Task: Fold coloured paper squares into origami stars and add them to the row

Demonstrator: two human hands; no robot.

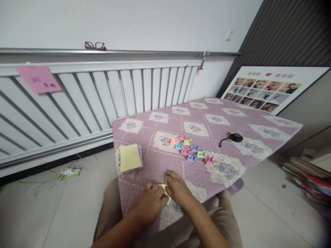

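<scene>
Near the front edge of the cloth-covered table, a small piece of yellow paper (pixel 167 199) lies under my fingers, partly hidden by both hands. My left hand (pixel 152 203) presses on its left side with curled fingers. From the right, my right hand (pixel 178 187) bears down on its other edge, fingers bent together. Farther in, several small folded paper pieces (pixel 191 150) in pink, orange, yellow, blue, purple and green sit in a loose cluster. Left of my hands rests a stack of coloured paper squares (pixel 130 157) with a yellow sheet on top.
A tape measure (pixel 234 137) with a black strap lies on the purple floral tablecloth (pixel 155 162) at right. Behind the table runs a white radiator (pixel 155 88), with glasses (pixel 95 46) on the pipe above. A photo board (pixel 266 89) leans at the far right corner.
</scene>
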